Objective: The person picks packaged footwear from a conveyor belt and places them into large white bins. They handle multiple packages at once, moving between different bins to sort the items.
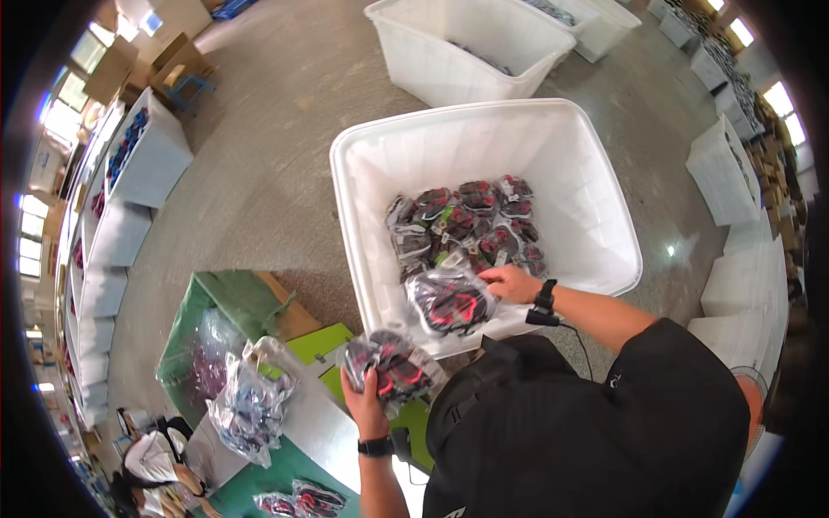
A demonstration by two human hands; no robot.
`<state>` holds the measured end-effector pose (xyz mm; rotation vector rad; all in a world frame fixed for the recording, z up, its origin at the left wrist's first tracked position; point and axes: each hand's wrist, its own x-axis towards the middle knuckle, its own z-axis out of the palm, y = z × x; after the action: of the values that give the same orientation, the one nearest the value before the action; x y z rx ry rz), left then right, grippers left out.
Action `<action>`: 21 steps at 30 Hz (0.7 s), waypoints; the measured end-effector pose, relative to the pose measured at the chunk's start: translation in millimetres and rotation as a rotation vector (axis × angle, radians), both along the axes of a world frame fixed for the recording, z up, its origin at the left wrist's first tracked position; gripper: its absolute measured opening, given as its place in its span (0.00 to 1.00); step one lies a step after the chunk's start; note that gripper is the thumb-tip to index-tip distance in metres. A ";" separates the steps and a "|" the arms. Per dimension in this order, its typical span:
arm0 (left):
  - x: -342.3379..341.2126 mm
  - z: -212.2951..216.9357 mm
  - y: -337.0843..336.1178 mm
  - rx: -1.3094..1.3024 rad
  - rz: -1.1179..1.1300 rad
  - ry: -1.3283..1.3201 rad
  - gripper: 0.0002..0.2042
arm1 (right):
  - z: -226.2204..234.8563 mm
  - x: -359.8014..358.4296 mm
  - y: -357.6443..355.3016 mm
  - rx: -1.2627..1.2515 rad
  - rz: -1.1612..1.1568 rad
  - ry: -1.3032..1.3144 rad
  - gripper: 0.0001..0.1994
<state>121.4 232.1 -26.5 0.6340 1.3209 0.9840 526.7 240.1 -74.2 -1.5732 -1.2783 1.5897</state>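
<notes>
Bagged shoes (449, 302) hang from the right hand (509, 283) over the white bin (596, 207), the left hand (367, 401) grips another bagged pair (393, 367), with more bags heaped on the table (324, 423).

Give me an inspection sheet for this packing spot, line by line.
Surface: green table at lower left; grey concrete floor.
Job's things: big white bin holding bagged red-and-black items.
Clutter: bulging clear bag on the table; two more packs at its near edge; green-lined box beside it.
Hands: left hand grips a pack; right hand holds another pack at the bin's rim. Both wrists wear black bands.
Cables: thin black lead hangs from the right wristband.
Surroundings: more white bins, cardboard boxes, another person at lower left.
</notes>
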 end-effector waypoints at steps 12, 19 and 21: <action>255.8 21.7 136.4 0.336 -0.647 0.031 0.44 | 46.1 228.9 -20.0 0.156 -0.522 -0.363 0.20; 171.8 -22.0 64.2 0.245 -0.538 0.160 0.33 | -61.6 267.3 -67.9 0.142 -0.593 -0.550 0.23; 132.0 -44.0 27.3 0.091 -0.529 0.177 0.27 | -81.5 261.9 -99.8 -0.093 -0.539 -0.456 0.18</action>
<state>253.4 259.5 -70.5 1.0939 1.1737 0.5643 788.6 140.4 -155.7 -2.1939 -0.8753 0.9972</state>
